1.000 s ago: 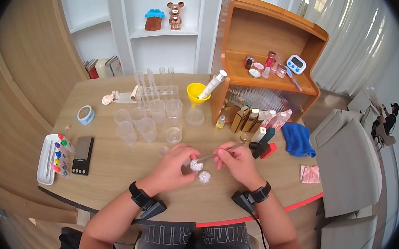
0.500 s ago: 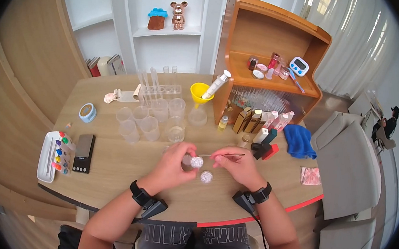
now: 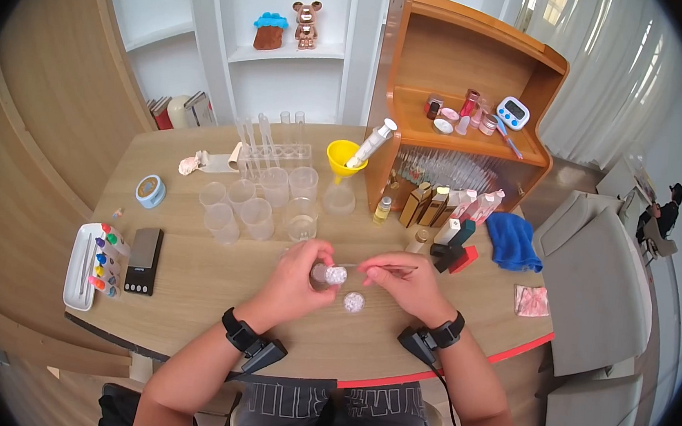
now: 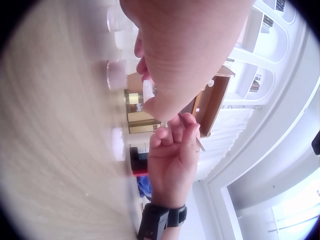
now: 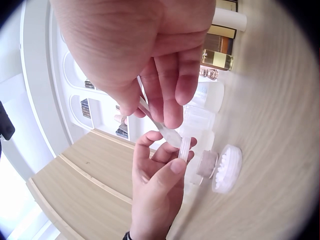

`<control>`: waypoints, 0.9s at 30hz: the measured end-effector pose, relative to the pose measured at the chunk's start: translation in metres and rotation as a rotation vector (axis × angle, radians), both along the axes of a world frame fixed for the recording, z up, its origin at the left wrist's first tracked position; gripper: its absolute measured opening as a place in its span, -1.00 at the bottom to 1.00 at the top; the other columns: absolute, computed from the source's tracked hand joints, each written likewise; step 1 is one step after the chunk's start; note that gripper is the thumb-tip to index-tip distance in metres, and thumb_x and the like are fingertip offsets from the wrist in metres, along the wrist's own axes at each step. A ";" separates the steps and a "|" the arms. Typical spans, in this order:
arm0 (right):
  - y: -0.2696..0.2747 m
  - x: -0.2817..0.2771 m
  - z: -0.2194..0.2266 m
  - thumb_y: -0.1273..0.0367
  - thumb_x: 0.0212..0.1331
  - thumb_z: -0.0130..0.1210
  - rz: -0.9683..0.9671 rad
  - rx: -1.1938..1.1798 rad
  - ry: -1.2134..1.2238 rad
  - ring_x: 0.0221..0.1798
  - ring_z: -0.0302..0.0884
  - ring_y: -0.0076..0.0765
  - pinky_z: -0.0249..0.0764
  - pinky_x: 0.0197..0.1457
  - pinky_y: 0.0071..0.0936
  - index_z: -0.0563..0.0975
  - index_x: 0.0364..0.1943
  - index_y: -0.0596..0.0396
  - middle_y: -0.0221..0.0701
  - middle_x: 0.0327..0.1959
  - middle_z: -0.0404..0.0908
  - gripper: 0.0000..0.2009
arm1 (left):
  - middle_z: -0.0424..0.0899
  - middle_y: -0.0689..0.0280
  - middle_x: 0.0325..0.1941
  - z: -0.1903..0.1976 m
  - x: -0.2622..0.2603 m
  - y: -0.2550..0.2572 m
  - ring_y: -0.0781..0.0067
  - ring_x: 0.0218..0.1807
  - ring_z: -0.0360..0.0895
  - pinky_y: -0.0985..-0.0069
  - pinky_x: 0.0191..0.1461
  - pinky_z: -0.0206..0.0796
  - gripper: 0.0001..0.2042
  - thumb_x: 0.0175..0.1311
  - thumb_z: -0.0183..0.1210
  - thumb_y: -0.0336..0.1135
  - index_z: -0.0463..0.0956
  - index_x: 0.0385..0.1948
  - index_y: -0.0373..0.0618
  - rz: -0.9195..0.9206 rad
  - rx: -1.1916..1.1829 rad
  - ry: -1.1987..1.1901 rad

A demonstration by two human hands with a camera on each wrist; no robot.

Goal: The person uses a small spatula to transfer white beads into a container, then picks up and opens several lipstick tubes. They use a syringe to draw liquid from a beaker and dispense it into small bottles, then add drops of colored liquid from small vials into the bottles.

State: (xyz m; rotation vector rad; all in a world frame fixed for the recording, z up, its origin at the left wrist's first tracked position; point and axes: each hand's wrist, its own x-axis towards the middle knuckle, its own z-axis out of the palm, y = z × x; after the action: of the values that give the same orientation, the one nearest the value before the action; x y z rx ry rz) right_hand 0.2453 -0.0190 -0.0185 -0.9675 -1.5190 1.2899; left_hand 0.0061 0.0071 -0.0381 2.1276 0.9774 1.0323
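Observation:
The left hand pinches a small clear round container with whitish bits showing in it, seen edge-on as a clear disc in the right wrist view. Between the fingers of the right hand is a thin metal spatula, whose flat end meets the container's rim. On the table below lies a second round container of whitish beads. A small clear pot stands beside it in the right wrist view. In the left wrist view, the left hand hides most of the held container.
Clear cups, a test tube rack and a yellow funnel stand behind the hands. Left are a black scale and a white tray. Boxes, a blue cloth and a wooden cabinet are right.
The right hand has lowered the spatula's handle from a steep slant to nearly level. The left hand has turned the held container slightly, showing more of its contents. The second container remains on the table.

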 end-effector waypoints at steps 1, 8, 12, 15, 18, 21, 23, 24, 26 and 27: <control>0.000 0.000 0.001 0.49 0.34 0.20 -0.002 0.001 -0.017 -0.18 0.66 -0.54 0.58 -0.06 -0.55 0.67 -0.05 0.27 -0.37 -0.18 0.74 -0.82 | 0.61 0.27 -0.19 0.000 0.000 0.000 0.30 0.00 0.60 0.37 0.13 0.43 -0.51 -0.02 0.42 -0.47 0.39 -0.03 -0.11 -0.002 -0.005 -0.002; 0.000 -0.001 0.000 0.47 0.34 0.20 -0.002 0.031 -0.065 -0.18 0.67 -0.54 0.59 -0.07 -0.54 0.68 -0.03 0.26 -0.34 -0.16 0.76 -0.80 | 0.62 0.26 -0.17 0.003 0.000 -0.002 0.32 0.00 0.61 0.38 0.16 0.43 -0.51 -0.01 0.42 -0.48 0.39 -0.02 -0.12 0.013 -0.075 -0.009; 0.001 0.000 0.001 0.45 0.35 0.20 0.007 0.056 -0.100 -0.18 0.68 -0.53 0.59 -0.07 -0.54 0.68 -0.02 0.26 -0.33 -0.16 0.76 -0.79 | 0.62 0.24 -0.16 0.002 0.000 -0.001 0.31 0.00 0.61 0.38 0.16 0.44 -0.50 -0.02 0.42 -0.49 0.38 -0.01 -0.13 0.002 -0.075 -0.028; 0.002 0.001 -0.002 0.46 0.36 0.19 0.026 0.031 -0.099 -0.18 0.68 -0.53 0.59 -0.07 -0.54 0.67 -0.02 0.26 -0.33 -0.15 0.76 -0.80 | 0.63 0.24 -0.15 0.002 0.000 -0.002 0.30 0.01 0.62 0.38 0.16 0.44 -0.49 -0.02 0.42 -0.49 0.38 0.00 -0.13 -0.005 -0.082 -0.029; 0.001 0.002 0.001 0.47 0.37 0.17 0.016 0.035 -0.073 -0.17 0.67 -0.53 0.59 -0.06 -0.54 0.67 -0.01 0.26 -0.33 -0.14 0.76 -0.80 | 0.63 0.24 -0.15 0.004 0.000 -0.002 0.29 0.01 0.62 0.38 0.17 0.45 -0.49 -0.02 0.42 -0.48 0.38 0.00 -0.13 -0.010 -0.090 -0.024; 0.001 0.002 0.002 0.47 0.38 0.16 0.005 0.033 -0.073 -0.16 0.66 -0.53 0.58 -0.05 -0.54 0.67 -0.01 0.27 -0.34 -0.13 0.75 -0.80 | 0.64 0.23 -0.13 0.006 -0.001 -0.002 0.29 0.03 0.63 0.38 0.17 0.45 -0.49 -0.01 0.42 -0.48 0.38 0.00 -0.13 -0.012 -0.095 -0.020; 0.001 0.002 0.002 0.46 0.39 0.15 0.009 0.022 -0.086 -0.16 0.66 -0.53 0.58 -0.05 -0.54 0.66 -0.01 0.28 -0.32 -0.13 0.75 -0.79 | 0.64 0.23 -0.12 0.007 -0.001 -0.003 0.29 0.04 0.63 0.38 0.17 0.45 -0.49 -0.01 0.43 -0.47 0.38 0.01 -0.13 -0.015 -0.101 -0.019; 0.001 0.002 0.003 0.45 0.39 0.15 0.010 0.016 -0.092 -0.16 0.66 -0.53 0.58 -0.05 -0.54 0.66 -0.01 0.29 -0.32 -0.12 0.75 -0.79 | 0.65 0.23 -0.12 0.007 -0.001 -0.003 0.30 0.04 0.63 0.38 0.17 0.45 -0.49 -0.01 0.43 -0.47 0.38 0.01 -0.13 -0.018 -0.111 -0.022; 0.004 0.001 0.001 0.43 0.41 0.13 -0.004 -0.035 -0.058 -0.18 0.66 -0.53 0.57 -0.08 -0.55 0.66 -0.02 0.30 -0.31 -0.14 0.75 -0.78 | 0.66 0.22 -0.10 0.007 -0.001 -0.003 0.30 0.05 0.63 0.39 0.16 0.45 -0.49 0.00 0.43 -0.47 0.38 0.01 -0.13 -0.025 -0.132 -0.027; 0.005 0.001 0.000 0.41 0.42 0.12 -0.011 -0.062 -0.042 -0.19 0.67 -0.54 0.57 -0.10 -0.56 0.66 -0.03 0.31 -0.31 -0.14 0.75 -0.78 | 0.66 0.23 -0.10 0.006 -0.001 -0.003 0.30 0.05 0.63 0.39 0.15 0.45 -0.48 0.00 0.43 -0.46 0.38 0.02 -0.13 -0.028 -0.136 -0.018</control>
State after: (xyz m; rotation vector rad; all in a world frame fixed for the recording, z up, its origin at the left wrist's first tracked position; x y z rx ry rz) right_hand 0.2461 -0.0142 -0.0185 -1.0470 -1.5108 1.3234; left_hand 0.0054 0.0040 -0.0319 2.0117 0.9782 0.9430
